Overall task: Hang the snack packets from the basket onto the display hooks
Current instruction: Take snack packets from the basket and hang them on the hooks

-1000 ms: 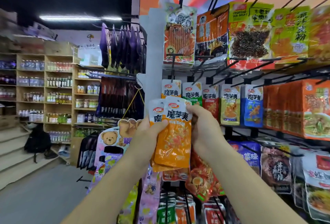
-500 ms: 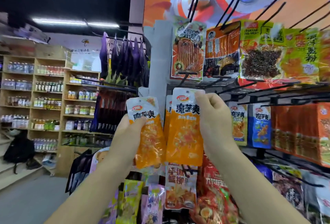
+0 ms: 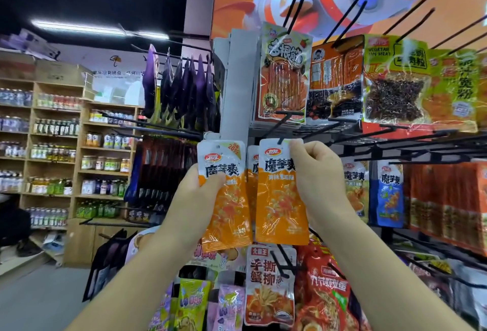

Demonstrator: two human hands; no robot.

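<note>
Orange packets (image 3: 279,199): left hand (image 3: 192,199), right hand (image 3: 316,183)

glossy plastic packets (image 3: 280,193), wooden shelves (image 3: 79,172).

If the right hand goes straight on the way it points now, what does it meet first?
Most likely the black hook at the hole of the orange packet, whose top the right hand pinches. Depth is unclear: its tip may already sit in the hole.

The left packet (image 3: 226,199) and right packet (image 3: 280,193) at mid-frame are white on top with black characters, speckled orange below. A blue packet (image 3: 390,193) hangs at right, purple bags (image 3: 200,85) at upper left, an orange poster (image 3: 232,1) above.
</note>
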